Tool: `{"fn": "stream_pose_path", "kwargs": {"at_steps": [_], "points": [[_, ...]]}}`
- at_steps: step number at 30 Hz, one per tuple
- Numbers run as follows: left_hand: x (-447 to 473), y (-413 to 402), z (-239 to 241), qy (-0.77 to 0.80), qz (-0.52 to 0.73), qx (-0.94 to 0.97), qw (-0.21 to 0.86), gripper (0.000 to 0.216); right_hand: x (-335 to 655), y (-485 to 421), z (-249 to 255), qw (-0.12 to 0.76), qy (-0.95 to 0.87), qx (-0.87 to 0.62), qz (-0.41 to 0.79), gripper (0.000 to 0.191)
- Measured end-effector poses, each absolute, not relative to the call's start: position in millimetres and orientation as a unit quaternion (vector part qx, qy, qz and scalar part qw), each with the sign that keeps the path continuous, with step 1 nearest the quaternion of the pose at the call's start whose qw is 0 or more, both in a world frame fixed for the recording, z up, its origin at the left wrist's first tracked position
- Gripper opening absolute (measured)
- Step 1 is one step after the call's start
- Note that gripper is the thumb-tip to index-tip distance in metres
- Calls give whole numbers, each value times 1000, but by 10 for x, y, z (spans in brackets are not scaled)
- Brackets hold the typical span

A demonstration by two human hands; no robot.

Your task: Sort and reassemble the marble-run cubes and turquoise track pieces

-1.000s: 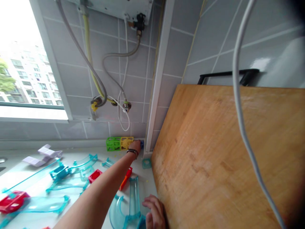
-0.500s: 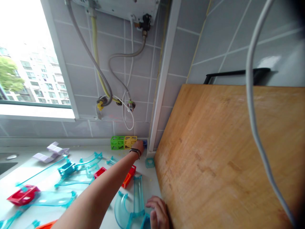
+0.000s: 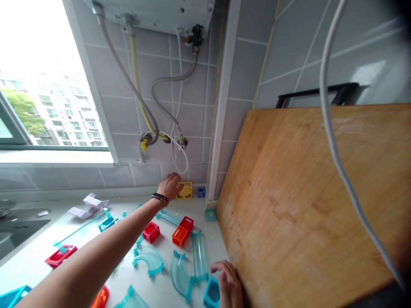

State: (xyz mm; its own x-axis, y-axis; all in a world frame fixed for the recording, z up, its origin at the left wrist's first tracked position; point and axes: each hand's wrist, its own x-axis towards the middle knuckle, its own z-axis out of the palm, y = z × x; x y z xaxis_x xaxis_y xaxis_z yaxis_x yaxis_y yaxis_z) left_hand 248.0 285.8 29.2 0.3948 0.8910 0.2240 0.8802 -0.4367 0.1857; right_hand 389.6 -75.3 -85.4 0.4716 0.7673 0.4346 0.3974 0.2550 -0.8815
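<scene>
- Left hand (image 3: pixel 169 186): at the back wall, left of the wooden board (image 3: pixel 305 192). Fingers curl against the yellow block (image 3: pixel 185 191); whether they grip it cannot be told.
- Yellow block: against the wall, with a small blue block (image 3: pixel 201 192) between it and the board's far corner.
- Right hand (image 3: pixel 228 285): fingers loosely spread and empty, on the counter (image 3: pixel 194 210) at the board's near left edge, just beside a teal cube (image 3: pixel 212 294).
- Free counter: a narrow strip along the board's left edge, bounded by teal track (image 3: pixel 199 256).
</scene>
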Motion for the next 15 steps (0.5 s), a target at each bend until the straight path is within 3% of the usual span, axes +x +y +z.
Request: {"fn": "stream_pose_path", "kwargs": {"at_steps": [6, 15], "points": [[2025, 2926, 48, 577, 166, 800, -1, 58, 3944, -738, -893, 602, -527, -583, 143, 56], [2393, 2995, -394, 640, 215, 738, -7, 67, 3912, -737, -857, 603, -524, -583, 150, 46]]}}
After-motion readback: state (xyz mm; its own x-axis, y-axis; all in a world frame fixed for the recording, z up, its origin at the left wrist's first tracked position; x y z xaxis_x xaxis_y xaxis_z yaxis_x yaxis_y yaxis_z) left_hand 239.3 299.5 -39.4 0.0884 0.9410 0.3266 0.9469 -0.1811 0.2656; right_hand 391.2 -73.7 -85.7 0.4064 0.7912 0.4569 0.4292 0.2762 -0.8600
